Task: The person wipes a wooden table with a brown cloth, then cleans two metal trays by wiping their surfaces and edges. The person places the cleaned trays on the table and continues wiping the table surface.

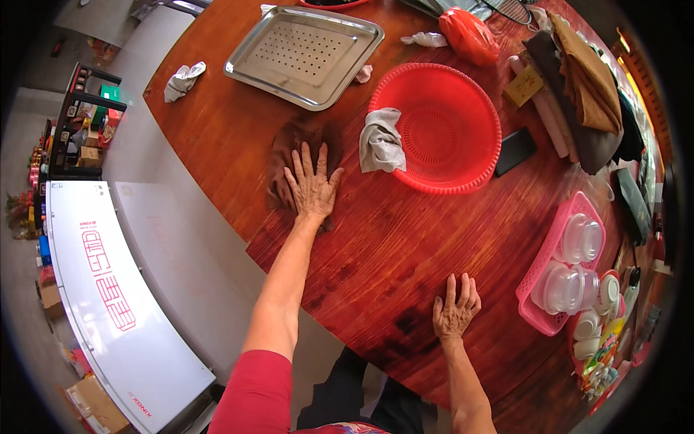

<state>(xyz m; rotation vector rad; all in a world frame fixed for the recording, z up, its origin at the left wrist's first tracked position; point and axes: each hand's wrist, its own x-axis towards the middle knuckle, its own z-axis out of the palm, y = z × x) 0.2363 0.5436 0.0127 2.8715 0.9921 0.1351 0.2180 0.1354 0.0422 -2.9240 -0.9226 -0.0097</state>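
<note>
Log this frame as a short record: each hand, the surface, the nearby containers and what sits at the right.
Left hand: spread flat on a brown cloth
Right hand: palm down, holding nothing
Surface: reddish-brown wooden table
Basin: red plastic basin, right of the cloth, with a pale rag over its rim
Tray: perforated metal tray, beyond the cloth
Right side: pink basket holding clear plastic tubs

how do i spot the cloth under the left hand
On the wooden table, find the perforated metal tray. Just nearer the person, left of the red basin, lies the dark brown cloth. Unlike the pale grey cloth over the basin's rim, it has the left hand spread flat on it.
</note>
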